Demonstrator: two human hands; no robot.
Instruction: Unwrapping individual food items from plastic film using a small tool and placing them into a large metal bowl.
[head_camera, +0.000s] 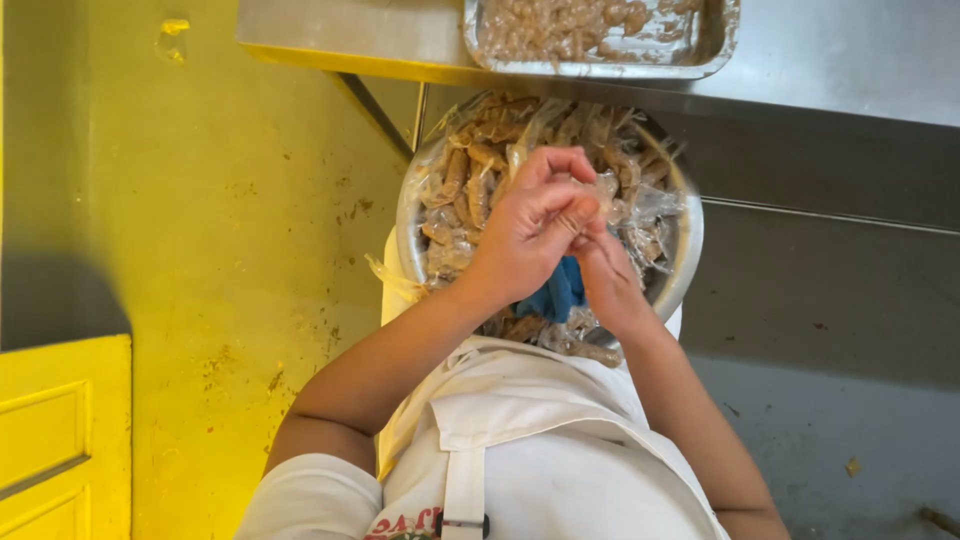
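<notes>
Both my hands meet over a round metal bowl (685, 265) that rests in my lap. The bowl is heaped with several small brown pieces in clear twisted wrappers (470, 180). My left hand (530, 225) has its fingers curled around one clear-wrapped piece (606, 190). My right hand (608, 280) comes up from below, and its fingertips pinch the same wrapper beside the left fingers. A blue cloth (560, 292) shows under my wrists, on the near side of the bowl.
A shallow metal tray (715, 45) of unwrapped brown pieces sits on a steel table (860, 70) just beyond the bowl. A yellow surface (220, 250) and a yellow panelled door (60, 430) lie to the left. My white apron (530, 450) fills the bottom.
</notes>
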